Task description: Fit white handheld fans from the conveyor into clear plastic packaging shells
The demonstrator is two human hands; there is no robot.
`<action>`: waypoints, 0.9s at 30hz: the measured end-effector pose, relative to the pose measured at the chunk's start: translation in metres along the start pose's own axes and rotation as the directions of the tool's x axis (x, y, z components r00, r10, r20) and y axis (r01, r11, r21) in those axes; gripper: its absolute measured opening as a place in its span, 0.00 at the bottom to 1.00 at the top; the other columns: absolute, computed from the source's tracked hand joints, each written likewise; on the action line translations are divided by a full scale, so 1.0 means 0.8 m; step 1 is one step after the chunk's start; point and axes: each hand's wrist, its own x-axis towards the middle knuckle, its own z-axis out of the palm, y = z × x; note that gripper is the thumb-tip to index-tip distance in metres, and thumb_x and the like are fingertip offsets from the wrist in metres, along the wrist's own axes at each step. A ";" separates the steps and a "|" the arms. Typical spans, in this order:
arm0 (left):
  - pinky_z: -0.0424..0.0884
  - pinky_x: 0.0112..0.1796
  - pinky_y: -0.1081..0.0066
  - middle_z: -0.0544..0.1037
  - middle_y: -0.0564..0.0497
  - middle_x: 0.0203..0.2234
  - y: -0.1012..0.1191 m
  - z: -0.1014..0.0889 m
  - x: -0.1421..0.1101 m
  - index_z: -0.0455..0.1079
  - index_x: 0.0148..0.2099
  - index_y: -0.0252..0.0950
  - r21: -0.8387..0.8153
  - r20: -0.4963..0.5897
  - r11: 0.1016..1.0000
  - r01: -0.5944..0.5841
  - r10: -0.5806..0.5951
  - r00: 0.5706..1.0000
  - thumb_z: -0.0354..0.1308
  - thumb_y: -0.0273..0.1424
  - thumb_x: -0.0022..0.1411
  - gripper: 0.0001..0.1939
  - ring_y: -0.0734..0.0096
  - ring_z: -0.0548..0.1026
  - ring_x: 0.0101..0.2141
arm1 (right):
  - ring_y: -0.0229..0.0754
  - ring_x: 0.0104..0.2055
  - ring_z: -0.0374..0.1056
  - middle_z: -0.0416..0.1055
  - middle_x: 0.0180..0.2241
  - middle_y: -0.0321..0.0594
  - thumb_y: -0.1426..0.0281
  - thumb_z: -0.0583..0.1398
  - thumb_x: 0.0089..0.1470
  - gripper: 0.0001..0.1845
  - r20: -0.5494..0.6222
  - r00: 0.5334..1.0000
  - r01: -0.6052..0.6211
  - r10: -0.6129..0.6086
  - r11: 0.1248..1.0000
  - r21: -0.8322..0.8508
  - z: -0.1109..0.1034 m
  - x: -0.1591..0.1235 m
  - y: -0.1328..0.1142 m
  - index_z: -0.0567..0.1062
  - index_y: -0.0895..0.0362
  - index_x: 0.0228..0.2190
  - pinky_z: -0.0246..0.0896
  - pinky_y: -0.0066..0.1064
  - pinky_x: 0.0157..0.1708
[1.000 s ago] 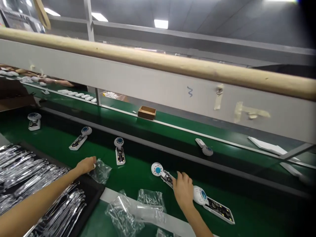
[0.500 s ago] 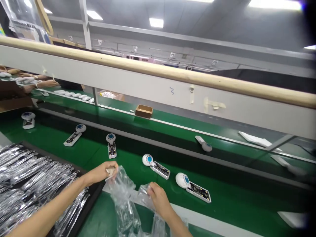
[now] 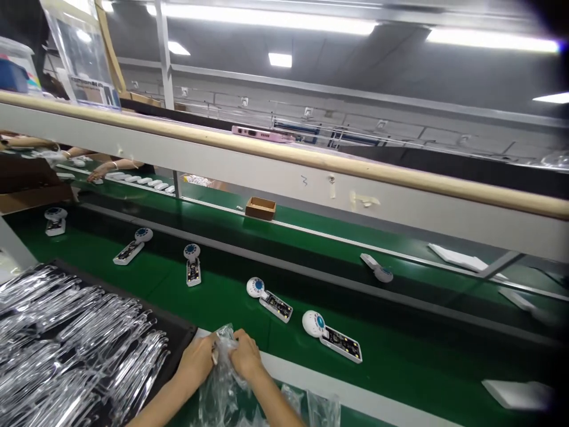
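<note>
My left hand (image 3: 198,359) and my right hand (image 3: 246,356) are close together at the near edge of the green conveyor belt. Crumpled clear plastic bags (image 3: 221,385) hang between them, and the fingers of both hands are closed on this thin film. A small pale piece (image 3: 216,354) shows at the left fingertips; its kind is unclear. Beyond the hands, a white device with a round head and open circuboard body (image 3: 275,305) lies on the belt. Another such device (image 3: 340,344) lies to its right, and a third (image 3: 192,267) to the left.
Clear plastic parts (image 3: 84,344) fill a black tray at left. More clear bags (image 3: 323,409) lie at the near edge. A small brown box (image 3: 260,208) stands on the far ledge, below a wood-topped rail (image 3: 284,148). Another person's hand (image 3: 102,171) works at far left.
My hands have come together; the right moved left and the left moved down, bunching the bag film between them. The view tilted up, and the devices shifted slightly left.
</note>
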 end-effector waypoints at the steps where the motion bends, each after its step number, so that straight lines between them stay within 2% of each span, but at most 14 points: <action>1: 0.65 0.41 0.63 0.78 0.40 0.37 -0.001 0.003 0.001 0.67 0.51 0.33 -0.001 -0.016 1.000 0.019 -0.019 1.000 0.45 0.21 0.56 0.21 0.55 0.74 0.42 | 0.49 0.45 0.69 0.74 0.40 0.47 0.82 0.56 0.39 0.27 0.005 1.000 -0.002 0.002 1.000 0.001 0.001 0.003 -0.002 0.71 0.56 0.44 0.58 0.31 0.40; 3: 0.65 0.38 0.67 0.78 0.42 0.35 -0.002 0.006 0.002 0.66 0.50 0.35 -0.021 -0.040 0.999 0.040 -0.041 0.998 0.44 0.22 0.58 0.19 0.58 0.75 0.41 | 0.48 0.45 0.69 0.74 0.42 0.44 0.82 0.57 0.37 0.29 0.013 1.000 0.001 -0.001 1.000 0.011 0.000 0.009 -0.005 0.71 0.54 0.44 0.58 0.30 0.40; 6: 0.65 0.36 0.70 0.79 0.45 0.32 -0.001 0.005 -0.003 0.70 0.40 0.37 -0.059 -0.073 0.998 0.019 -0.024 0.997 0.44 0.25 0.59 0.14 0.60 0.77 0.38 | 0.46 0.42 0.70 0.74 0.37 0.42 0.82 0.57 0.37 0.17 -0.014 1.000 0.010 -0.009 0.999 0.044 -0.003 0.014 -0.012 0.74 0.55 0.32 0.58 0.29 0.38; 9: 0.65 0.36 0.72 0.77 0.48 0.29 0.000 -0.003 -0.015 0.70 0.37 0.40 -0.098 -0.109 0.995 -0.026 0.015 0.994 0.44 0.26 0.60 0.13 0.62 0.76 0.36 | 0.43 0.38 0.68 0.72 0.33 0.39 0.81 0.56 0.40 0.10 -0.093 0.994 0.074 -0.065 0.992 0.100 -0.013 0.006 -0.018 0.71 0.56 0.25 0.57 0.28 0.37; 12: 0.66 0.38 0.72 0.75 0.48 0.33 0.001 -0.016 -0.038 0.68 0.34 0.39 -0.154 -0.205 0.975 -0.159 0.126 0.971 0.43 0.27 0.60 0.12 0.65 0.74 0.37 | 0.39 0.34 0.66 0.68 0.28 0.35 0.80 0.56 0.41 0.08 -0.144 0.978 0.177 -0.154 0.970 0.165 -0.031 -0.019 -0.019 0.67 0.55 0.22 0.56 0.26 0.34; 14: 0.66 0.39 0.72 0.72 0.47 0.34 0.004 -0.026 -0.060 0.67 0.32 0.39 -0.169 -0.314 0.936 -0.310 0.248 0.917 0.43 0.28 0.61 0.12 0.66 0.72 0.37 | 0.38 0.32 0.65 0.66 0.25 0.32 0.80 0.55 0.41 0.08 -0.161 0.967 0.227 -0.196 0.952 0.203 -0.046 -0.045 -0.016 0.66 0.55 0.23 0.56 0.25 0.32; 16: 0.66 0.37 0.72 0.71 0.47 0.32 0.009 -0.038 -0.086 0.67 0.31 0.40 -0.134 -0.431 0.886 -0.444 0.351 0.831 0.44 0.29 0.61 0.12 0.66 0.70 0.35 | 0.39 0.33 0.63 0.64 0.26 0.32 0.80 0.53 0.42 0.09 -0.213 0.946 0.288 -0.243 0.933 0.214 -0.058 -0.076 -0.014 0.66 0.54 0.24 0.55 0.26 0.34; 19: 0.65 0.35 0.73 0.69 0.49 0.30 0.020 -0.056 -0.122 0.67 0.31 0.40 -0.073 -0.538 0.829 -0.554 0.435 0.722 0.44 0.28 0.62 0.12 0.68 0.68 0.32 | 0.40 0.36 0.61 0.61 0.29 0.34 0.78 0.52 0.42 0.08 -0.317 0.898 0.383 -0.304 0.895 0.228 -0.069 -0.122 -0.013 0.65 0.54 0.23 0.54 0.29 0.38; 21: 0.64 0.34 0.75 0.68 0.49 0.30 0.028 -0.068 -0.142 0.66 0.31 0.40 -0.064 -0.565 0.805 -0.589 0.458 0.687 0.44 0.29 0.62 0.11 0.70 0.68 0.32 | 0.39 0.32 0.60 0.59 0.29 0.34 0.76 0.52 0.44 0.06 -0.347 0.890 0.404 -0.297 0.866 0.295 -0.071 -0.147 -0.015 0.66 0.54 0.23 0.54 0.29 0.33; 23: 0.64 0.33 0.77 0.66 0.49 0.30 0.034 -0.079 -0.158 0.66 0.32 0.39 -0.044 -0.573 0.801 -0.597 0.469 0.672 0.45 0.29 0.62 0.10 0.71 0.67 0.32 | 0.37 0.27 0.59 0.59 0.27 0.34 0.73 0.52 0.46 0.04 -0.348 0.905 0.379 -0.244 0.833 0.402 -0.069 -0.165 -0.016 0.65 0.54 0.23 0.54 0.28 0.28; 25: 0.65 0.33 0.77 0.65 0.48 0.32 0.039 -0.088 -0.173 0.66 0.31 0.39 0.004 -0.588 0.803 -0.596 0.484 0.648 0.45 0.28 0.61 0.10 0.71 0.67 0.33 | 0.37 0.25 0.60 0.59 0.25 0.33 0.71 0.53 0.45 0.01 -0.307 0.931 0.340 -0.200 0.783 0.521 -0.066 -0.177 -0.015 0.64 0.54 0.23 0.54 0.27 0.23; 27: 0.66 0.36 0.74 0.66 0.45 0.38 0.044 -0.096 -0.188 0.67 0.30 0.39 0.063 -0.614 0.794 -0.605 0.509 0.603 0.44 0.26 0.61 0.12 0.68 0.67 0.38 | 0.38 0.24 0.62 0.61 0.24 0.33 0.69 0.54 0.45 0.01 -0.265 0.949 0.302 -0.170 0.735 0.608 -0.063 -0.183 -0.014 0.63 0.53 0.24 0.54 0.26 0.20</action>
